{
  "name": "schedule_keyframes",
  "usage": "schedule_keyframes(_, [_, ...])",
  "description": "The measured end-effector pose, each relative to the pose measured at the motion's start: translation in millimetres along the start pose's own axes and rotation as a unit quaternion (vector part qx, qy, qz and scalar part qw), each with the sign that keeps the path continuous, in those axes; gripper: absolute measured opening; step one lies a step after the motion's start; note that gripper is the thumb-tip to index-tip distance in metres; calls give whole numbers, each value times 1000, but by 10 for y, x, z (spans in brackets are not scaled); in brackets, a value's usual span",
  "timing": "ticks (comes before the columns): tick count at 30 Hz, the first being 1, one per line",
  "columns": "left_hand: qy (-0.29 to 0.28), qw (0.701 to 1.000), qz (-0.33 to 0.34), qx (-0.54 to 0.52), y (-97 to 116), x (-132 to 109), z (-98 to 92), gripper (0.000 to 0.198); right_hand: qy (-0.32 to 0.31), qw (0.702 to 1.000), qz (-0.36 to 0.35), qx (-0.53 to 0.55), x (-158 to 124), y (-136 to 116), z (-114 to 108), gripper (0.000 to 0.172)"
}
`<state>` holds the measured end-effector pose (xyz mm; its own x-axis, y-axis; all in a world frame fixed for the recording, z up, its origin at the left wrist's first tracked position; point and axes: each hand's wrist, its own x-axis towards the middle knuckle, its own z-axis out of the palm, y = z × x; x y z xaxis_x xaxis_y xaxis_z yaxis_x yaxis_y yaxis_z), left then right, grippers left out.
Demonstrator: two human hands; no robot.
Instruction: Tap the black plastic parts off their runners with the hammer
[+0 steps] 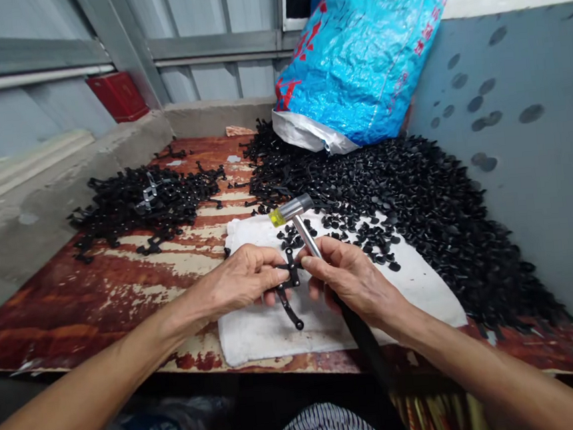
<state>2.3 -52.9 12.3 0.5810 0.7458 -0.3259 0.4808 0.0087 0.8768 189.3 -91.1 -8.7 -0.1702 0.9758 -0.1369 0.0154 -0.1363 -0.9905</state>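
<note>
Between the fingers of my left hand (252, 276) is a black bracket (291, 315) with several arms and small holes, held above a folded white cloth (262, 341). My right hand (349, 273) is wrapped round a small mallet (293, 209) with a metal head, a yellow tip and a dark handle slanting down toward me. Its fingertips come close to the bracket's right side; whether they touch it I cannot tell. Small black round-headed pieces (379, 240) lie scattered on the cloth just beyond my right hand.
A big heap of black round-headed pieces (448, 227) covers the right side of the worn red table (174, 305). Black brackets (150, 203) are piled at the left. A blue sack (357, 55) leans over the heap; a red box (118, 96) stands in the back corner.
</note>
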Motion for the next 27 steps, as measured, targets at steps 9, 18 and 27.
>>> schedule_keyframes(9, [-7, 996, -65, -65, -162, -181, -16, 36, -92, 991, -15, -93, 28, 33, -46, 5])
schedule_keyframes(18, [-13, 995, -27, -91, -236, -150, -12, 33, -74, 989, 22, -126, -195, 104, -225, 23])
schedule_keyframes(27, [-38, 998, -26, -38, -215, -143, 44, 32, -38, 993, 40, -103, -414, 151, -329, 40])
